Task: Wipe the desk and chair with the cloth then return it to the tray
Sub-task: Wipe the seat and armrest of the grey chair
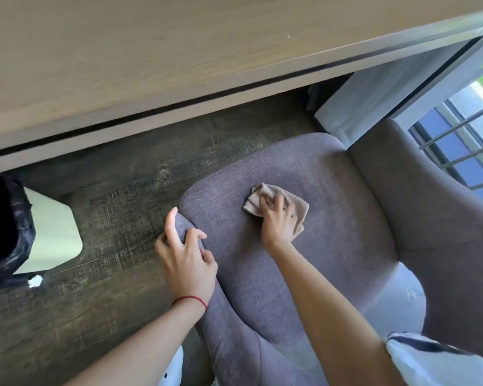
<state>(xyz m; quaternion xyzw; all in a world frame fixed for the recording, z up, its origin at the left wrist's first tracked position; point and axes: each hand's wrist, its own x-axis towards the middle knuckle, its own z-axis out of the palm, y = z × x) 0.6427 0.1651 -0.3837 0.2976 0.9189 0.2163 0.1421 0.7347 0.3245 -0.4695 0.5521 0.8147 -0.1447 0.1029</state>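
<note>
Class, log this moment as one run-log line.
step: wiping chair seat | right hand: pressing cloth on seat | left hand: gripping seat's edge | tray: not in view

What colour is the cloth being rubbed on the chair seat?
Beige, a pale tan; the cloth shows in the head view.

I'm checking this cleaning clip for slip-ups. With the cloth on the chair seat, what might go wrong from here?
The cloth is bunched under the right hand, so it may wipe only a narrow strip of the chair seat. The left hand grips only the seat's front corner, so a hard wipe might shift the chair. No tray is in view, so returning the cloth could be forgotten.
</note>
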